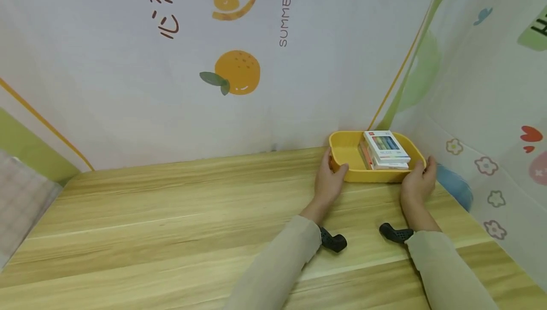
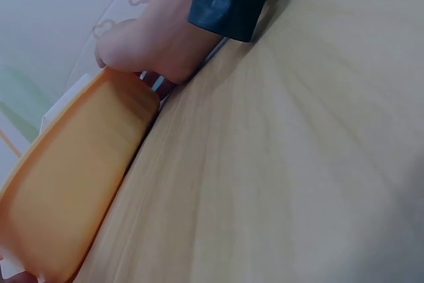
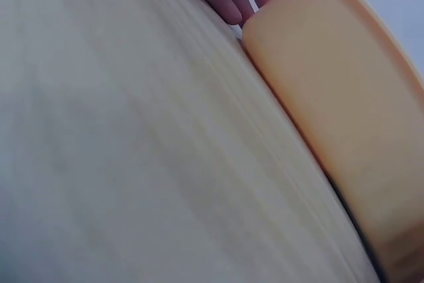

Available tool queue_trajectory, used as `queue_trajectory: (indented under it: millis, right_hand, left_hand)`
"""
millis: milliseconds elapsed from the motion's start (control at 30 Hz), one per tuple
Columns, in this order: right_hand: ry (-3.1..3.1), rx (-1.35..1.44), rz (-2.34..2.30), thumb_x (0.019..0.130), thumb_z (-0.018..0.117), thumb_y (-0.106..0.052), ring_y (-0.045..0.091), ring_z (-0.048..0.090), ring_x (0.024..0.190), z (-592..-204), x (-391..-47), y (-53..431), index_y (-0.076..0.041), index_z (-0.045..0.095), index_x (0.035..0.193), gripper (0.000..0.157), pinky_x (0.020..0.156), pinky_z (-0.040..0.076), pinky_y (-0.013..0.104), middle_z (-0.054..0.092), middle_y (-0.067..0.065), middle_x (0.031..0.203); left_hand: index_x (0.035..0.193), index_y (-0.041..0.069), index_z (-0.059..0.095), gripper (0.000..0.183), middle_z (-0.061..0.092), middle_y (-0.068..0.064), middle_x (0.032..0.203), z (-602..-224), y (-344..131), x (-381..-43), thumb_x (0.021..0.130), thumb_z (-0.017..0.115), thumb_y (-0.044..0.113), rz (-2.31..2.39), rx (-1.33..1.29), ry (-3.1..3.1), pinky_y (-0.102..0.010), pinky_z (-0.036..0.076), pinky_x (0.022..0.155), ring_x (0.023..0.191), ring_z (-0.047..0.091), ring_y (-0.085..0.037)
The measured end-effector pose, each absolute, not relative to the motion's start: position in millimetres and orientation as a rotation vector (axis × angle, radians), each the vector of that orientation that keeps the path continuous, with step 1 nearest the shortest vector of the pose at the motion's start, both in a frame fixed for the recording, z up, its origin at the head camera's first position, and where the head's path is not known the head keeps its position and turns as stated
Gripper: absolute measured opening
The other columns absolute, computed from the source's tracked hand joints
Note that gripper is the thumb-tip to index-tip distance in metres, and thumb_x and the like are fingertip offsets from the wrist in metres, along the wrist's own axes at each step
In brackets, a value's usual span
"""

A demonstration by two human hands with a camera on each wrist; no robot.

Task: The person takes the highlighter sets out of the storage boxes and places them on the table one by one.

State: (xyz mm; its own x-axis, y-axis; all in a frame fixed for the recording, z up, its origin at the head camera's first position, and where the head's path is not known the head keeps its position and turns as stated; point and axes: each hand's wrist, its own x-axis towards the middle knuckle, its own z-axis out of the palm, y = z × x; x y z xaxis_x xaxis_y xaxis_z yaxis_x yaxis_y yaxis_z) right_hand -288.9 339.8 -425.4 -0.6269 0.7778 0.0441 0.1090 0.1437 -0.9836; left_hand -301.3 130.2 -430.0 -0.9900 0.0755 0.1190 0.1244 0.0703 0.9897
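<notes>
A yellow plastic bin (image 1: 378, 176) sits at the table's back right corner. My left hand (image 1: 329, 179) holds its left end, thumb at the front rim and fingers along the side wall. Around the right end my right hand (image 1: 419, 184) grips in the same way. Inside the bin's right half lies a white box (image 1: 386, 146) with a coloured picture on its lid, stacked on other flat boxes (image 1: 389, 165). In the left wrist view the bin's front wall (image 2: 79, 157) stands close against the tabletop, with the right hand (image 2: 149, 48) at its far end.
The wood-grain table (image 1: 171, 224) stretches left and forward from the bin. A printed white curtain (image 1: 128, 87) hangs right behind the bin, and another printed sheet (image 1: 491, 158) covers the right side. Black wrist straps (image 1: 333, 241) show at both cuffs.
</notes>
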Motion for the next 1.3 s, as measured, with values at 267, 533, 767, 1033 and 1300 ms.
queue_trajectory:
  millis: [267, 533, 767, 1033, 1300]
  right_hand:
    - [-1.861, -0.826, 1.505, 0.108, 0.028, -0.038, 0.009, 0.027, 0.153, -424, -289, 340, -0.027, 0.035, 0.158, 0.052, 0.127, 0.02, 0.026, 0.033, -0.007, 0.165]
    - [-1.875, -0.803, 1.539, 0.108, 0.03, -0.036, 0.011, 0.038, 0.147, -420, -288, 338, -0.026, 0.045, 0.153, 0.048, 0.124, 0.03, 0.03, 0.043, -0.004, 0.16]
    - [-1.906, -0.797, 1.535, 0.108, 0.03, -0.034, 0.014, 0.038, 0.147, -422, -287, 335, -0.027, 0.046, 0.153, 0.048, 0.124, 0.031, 0.033, 0.042, -0.003, 0.16]
    - [-1.952, -0.77, 1.49, 0.107, 0.03, -0.032, 0.018, 0.039, 0.146, -425, -287, 336, -0.024, 0.046, 0.153, 0.049, 0.125, 0.029, 0.036, 0.043, 0.001, 0.16]
    - [-1.999, -0.694, 1.483, 0.107, 0.037, -0.034, 0.022, 0.037, 0.147, -427, -289, 337, -0.016, 0.046, 0.151, 0.048, 0.126, 0.027, 0.037, 0.044, 0.008, 0.158]
  left_hand:
    - [0.16, 0.019, 0.028, 0.071, 0.041, -0.004, 0.161, -429, 127, -302, 0.095, 0.056, 0.023, -2.148, -0.212, -2.229, -0.037, 0.033, 0.122, 0.146, 0.042, -0.018]
    - [0.162, 0.016, 0.022, 0.075, 0.034, -0.002, 0.165, -430, 124, -300, 0.093, 0.051, 0.021, -2.146, -0.229, -2.22, -0.038, 0.029, 0.125, 0.149, 0.035, -0.015]
    - [0.162, 0.015, 0.02, 0.074, 0.033, -0.002, 0.165, -432, 122, -298, 0.094, 0.049, 0.02, -2.108, -0.235, -2.224, -0.039, 0.029, 0.125, 0.149, 0.034, -0.015]
    - [0.162, 0.015, 0.019, 0.075, 0.037, -0.005, 0.163, -433, 121, -293, 0.094, 0.048, 0.023, -1.991, -0.221, -2.286, -0.041, 0.033, 0.123, 0.148, 0.038, -0.018]
    - [0.162, 0.018, 0.021, 0.076, 0.038, -0.003, 0.163, -434, 115, -287, 0.092, 0.048, 0.025, -1.909, -0.179, -2.335, -0.044, 0.036, 0.121, 0.148, 0.039, -0.021]
